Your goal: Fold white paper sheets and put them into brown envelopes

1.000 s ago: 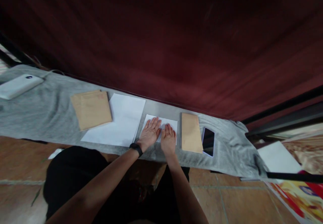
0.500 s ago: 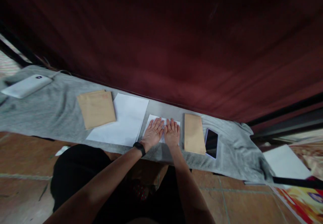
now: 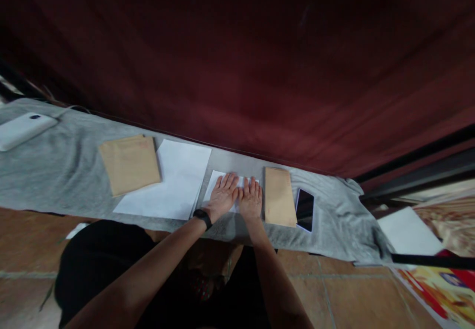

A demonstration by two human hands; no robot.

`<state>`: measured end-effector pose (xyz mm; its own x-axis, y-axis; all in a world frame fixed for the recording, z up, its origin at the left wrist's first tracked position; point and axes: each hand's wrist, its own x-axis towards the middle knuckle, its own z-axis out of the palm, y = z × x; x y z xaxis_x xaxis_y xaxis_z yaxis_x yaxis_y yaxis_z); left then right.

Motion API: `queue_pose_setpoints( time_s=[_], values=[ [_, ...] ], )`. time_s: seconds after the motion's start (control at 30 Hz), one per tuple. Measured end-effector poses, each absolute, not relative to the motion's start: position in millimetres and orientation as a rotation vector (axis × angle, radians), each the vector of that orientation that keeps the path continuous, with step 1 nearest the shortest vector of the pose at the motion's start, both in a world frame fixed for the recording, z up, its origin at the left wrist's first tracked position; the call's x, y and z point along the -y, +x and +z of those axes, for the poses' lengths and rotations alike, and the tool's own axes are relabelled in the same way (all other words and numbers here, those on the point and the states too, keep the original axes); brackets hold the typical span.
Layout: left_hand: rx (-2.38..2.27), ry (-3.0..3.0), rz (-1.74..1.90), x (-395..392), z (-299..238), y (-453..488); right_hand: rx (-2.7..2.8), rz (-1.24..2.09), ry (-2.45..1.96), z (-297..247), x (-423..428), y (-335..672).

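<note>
A small white sheet of paper (image 3: 208, 186), apparently folded, lies on the grey cloth under both palms. My left hand (image 3: 223, 194), with a black band on its wrist, rests flat on it, fingers stretched. Beside it my right hand (image 3: 251, 199) presses flat too, the thumbs close together. The hands cover most of the sheet. Larger white paper (image 3: 181, 175) lies just left of my left hand. Brown envelopes (image 3: 131, 165) overlap its left part. Another brown envelope or stack of them (image 3: 279, 195) lies close to the right of my right hand.
A dark phone (image 3: 305, 210) lies right of the brown envelope. At the far left sits a white device (image 3: 25, 128) with a cable. The grey cloth (image 3: 334, 225) covers a narrow bench against a dark red panel (image 3: 237, 81). Tiled floor (image 3: 345, 299) shows below.
The view has shifted slightly, so most things appear further left. Both hands stay flat on the small white paper, with hardly any movement over it.
</note>
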<state>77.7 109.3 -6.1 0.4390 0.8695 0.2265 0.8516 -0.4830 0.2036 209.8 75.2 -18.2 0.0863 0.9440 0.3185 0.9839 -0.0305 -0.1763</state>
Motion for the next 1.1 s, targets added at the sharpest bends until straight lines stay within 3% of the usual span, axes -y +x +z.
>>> queue_pose_setpoints(
  time_s=[0.67, 1.1],
  values=[
    [-1.905, 2.424, 0.495, -108.6, -14.2, 60.0, 1.847, -0.112, -2.069, -15.6, -77.8, 208.3],
    [-1.893, 2.438, 0.552, -102.8, -14.4, 55.0, 1.894, -0.034, -2.021, -10.3, -84.2, 189.5]
  ],
)
